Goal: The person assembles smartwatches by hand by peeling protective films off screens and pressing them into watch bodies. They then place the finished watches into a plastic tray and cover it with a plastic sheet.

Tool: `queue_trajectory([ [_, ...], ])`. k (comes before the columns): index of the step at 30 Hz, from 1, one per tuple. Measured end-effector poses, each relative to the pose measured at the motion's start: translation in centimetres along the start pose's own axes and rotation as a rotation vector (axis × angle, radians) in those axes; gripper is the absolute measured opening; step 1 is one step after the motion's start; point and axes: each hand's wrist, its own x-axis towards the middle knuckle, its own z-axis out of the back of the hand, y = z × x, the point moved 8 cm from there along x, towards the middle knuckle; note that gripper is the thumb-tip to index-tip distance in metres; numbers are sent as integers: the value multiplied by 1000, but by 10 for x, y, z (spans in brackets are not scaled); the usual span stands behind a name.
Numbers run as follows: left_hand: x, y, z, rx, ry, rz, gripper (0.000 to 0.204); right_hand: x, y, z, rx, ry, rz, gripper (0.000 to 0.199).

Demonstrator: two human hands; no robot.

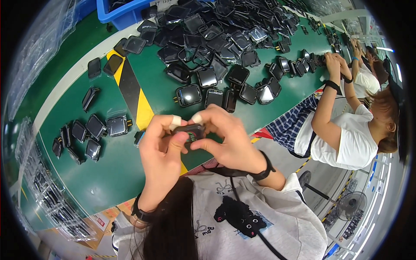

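A small black square device case (193, 129), like a smartwatch body with something green on its side, is held up above the table's near edge. My left hand (161, 149) is closed on it from the left with thumb and fingers. From the right my right hand (226, 138) grips the same case, its thumb pressed against the near side. White finger cots cover a fingertip on each hand. Fingers hide much of the case. Just beyond them lie similar black cases, one with a shiny face (189, 95) and gold pins at its side.
A large pile of black frames and cases (208, 37) covers the back of the green table (108, 177). More cases (95, 125) lie to the left, past yellow-black tape (132, 91). Clear plastic trays (56, 195) line the left edge. At right, a co-worker (351, 130) handles similar parts.
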Motion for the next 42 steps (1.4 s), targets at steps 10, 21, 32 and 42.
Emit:
queue_trajectory([
  [10, 8, -52, 8, 1208, -282, -436, 25, 89, 34, 87, -845, -145, 275, 30],
  [21, 36, -31, -53, 1331, 96, -419, 32, 135, 26, 44, -935, 182, 659, 33],
  [32, 28, -26, 15, 81, -45, 64, 27, 126, 53, 73, -532, -29, 326, 22],
  [42, 30, -30, 14, -57, 2, -12, 12, 92, 82, 5, -287, 149, 419, 26],
])
